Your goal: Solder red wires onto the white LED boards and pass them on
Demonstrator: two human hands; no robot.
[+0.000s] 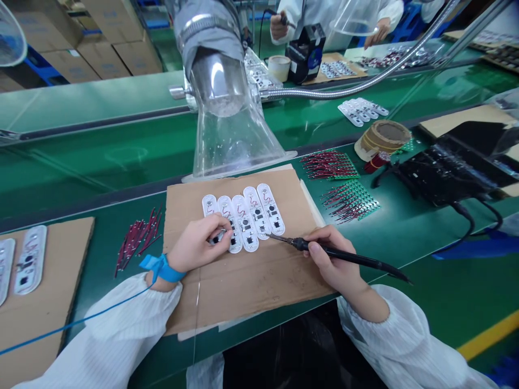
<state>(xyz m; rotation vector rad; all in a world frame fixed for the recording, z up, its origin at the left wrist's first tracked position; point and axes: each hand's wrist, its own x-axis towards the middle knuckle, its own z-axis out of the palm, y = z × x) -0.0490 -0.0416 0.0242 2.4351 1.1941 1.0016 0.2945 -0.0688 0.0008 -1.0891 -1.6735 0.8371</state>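
Note:
My right hand (pixel 334 256) grips a soldering iron (pixel 300 244) like a pen. Its tip points left, at the lower end of a white oblong circuit piece (pixel 256 212); whether they touch I cannot tell. Several such pieces stand side by side on a cardboard sheet (pixel 259 286), each carrying small black parts and red wires. My left hand (pixel 205 240), fingers curled in a pinch, rests over the leftmost pieces and partly covers them. A thin shiny strand, seemingly solder wire (pixel 197 302), trails down from beneath that hand; the pinched end is hidden. A blue strap circles my left wrist.
Red wires (pixel 138 237) lie to the left, beside another cardboard (pixel 44 319) with white pieces. Green boards with red wires (pixel 351 200) and a tape roll (pixel 383 139) lie right. A clear fume hood (pixel 235 135) hangs close above. A co-worker's hands (pixel 279 26) are across the bench.

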